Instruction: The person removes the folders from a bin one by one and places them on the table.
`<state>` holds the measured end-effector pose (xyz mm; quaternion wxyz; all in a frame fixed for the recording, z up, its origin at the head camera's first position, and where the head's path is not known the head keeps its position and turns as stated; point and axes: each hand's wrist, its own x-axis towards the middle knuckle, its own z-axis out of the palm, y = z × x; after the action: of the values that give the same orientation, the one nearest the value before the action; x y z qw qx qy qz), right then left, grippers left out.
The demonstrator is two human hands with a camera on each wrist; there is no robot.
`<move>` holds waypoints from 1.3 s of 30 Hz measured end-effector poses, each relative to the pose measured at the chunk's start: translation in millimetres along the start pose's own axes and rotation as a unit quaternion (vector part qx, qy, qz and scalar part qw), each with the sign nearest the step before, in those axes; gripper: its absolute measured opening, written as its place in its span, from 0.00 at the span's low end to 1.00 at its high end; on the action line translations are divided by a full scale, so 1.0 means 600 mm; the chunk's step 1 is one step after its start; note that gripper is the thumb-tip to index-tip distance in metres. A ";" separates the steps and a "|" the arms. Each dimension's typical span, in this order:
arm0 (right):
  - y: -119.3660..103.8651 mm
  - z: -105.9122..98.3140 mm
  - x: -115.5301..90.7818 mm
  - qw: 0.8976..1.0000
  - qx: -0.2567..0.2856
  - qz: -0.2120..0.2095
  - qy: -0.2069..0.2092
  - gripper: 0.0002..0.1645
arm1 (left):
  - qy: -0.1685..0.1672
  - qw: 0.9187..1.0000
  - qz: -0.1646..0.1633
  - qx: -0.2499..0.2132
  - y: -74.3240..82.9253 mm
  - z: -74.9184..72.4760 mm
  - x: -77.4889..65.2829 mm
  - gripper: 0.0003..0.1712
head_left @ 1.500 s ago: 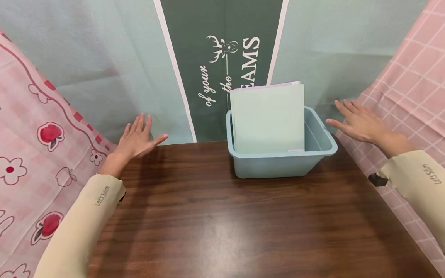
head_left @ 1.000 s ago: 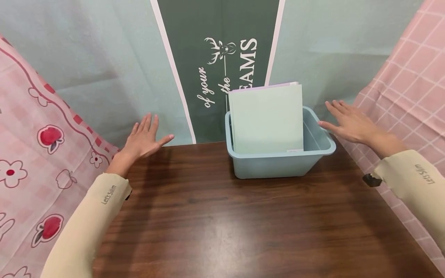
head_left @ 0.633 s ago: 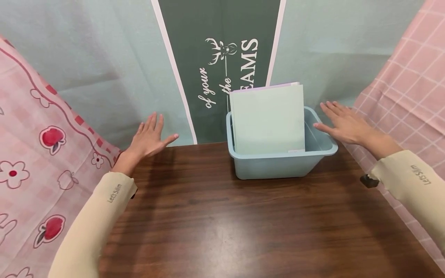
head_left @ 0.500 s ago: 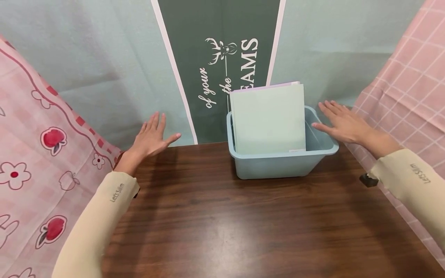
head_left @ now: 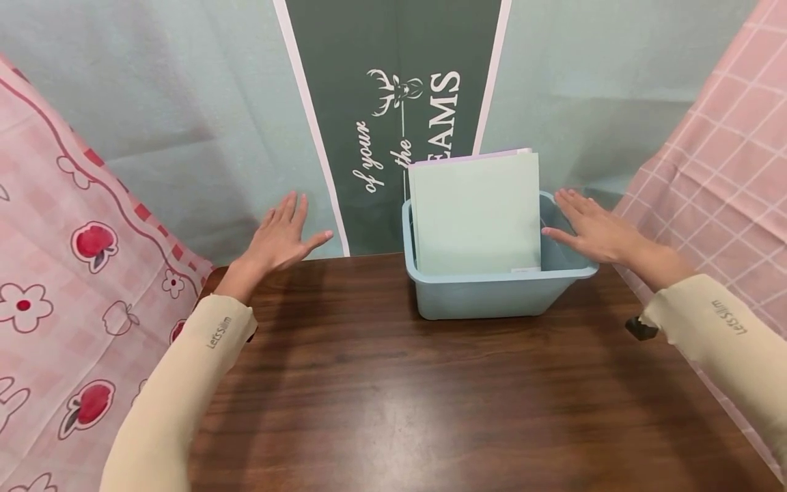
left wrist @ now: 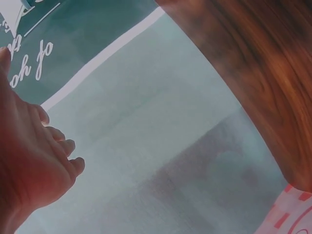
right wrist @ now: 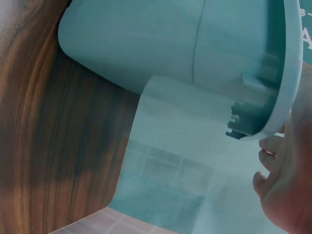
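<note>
two open hands, one bin, stacked folders.

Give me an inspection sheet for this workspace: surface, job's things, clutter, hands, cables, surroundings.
Surface: dark brown wooden table, glossy, bare in front.
Job's things: light blue plastic bin at the table's back edge; pale green folders stand upright in it, a lilac edge behind them.
Clutter: nothing seen.
Hands: left hand open, fingers straight, over the table's back left corner, holding nothing. Right hand open, at the bin's right rim; contact cannot be told.
Cables: nothing seen.
Surroundings: pale green backdrop with a dark green banner; pink apple-print cloth on the left, pink checked cloth on the right.
</note>
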<state>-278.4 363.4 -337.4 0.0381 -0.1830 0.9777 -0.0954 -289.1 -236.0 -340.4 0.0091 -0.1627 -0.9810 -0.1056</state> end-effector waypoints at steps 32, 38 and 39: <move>0.006 0.024 0.005 0.998 0.053 0.022 -0.041 0.50 | 0.012 0.997 0.071 -0.002 0.100 0.011 0.077 0.58; 0.007 0.024 0.004 0.998 0.052 0.014 -0.041 0.49 | 0.013 0.996 0.087 -0.013 0.121 0.021 0.093 0.56; 0.007 0.024 0.004 0.998 0.051 0.012 -0.040 0.49 | 0.013 0.996 0.089 -0.015 0.124 0.023 0.095 0.56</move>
<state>-280.5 364.2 -352.3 0.0874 -0.1728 0.9714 -0.1373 -319.2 -146.3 -335.4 0.0288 -0.2476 -0.9609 -0.1207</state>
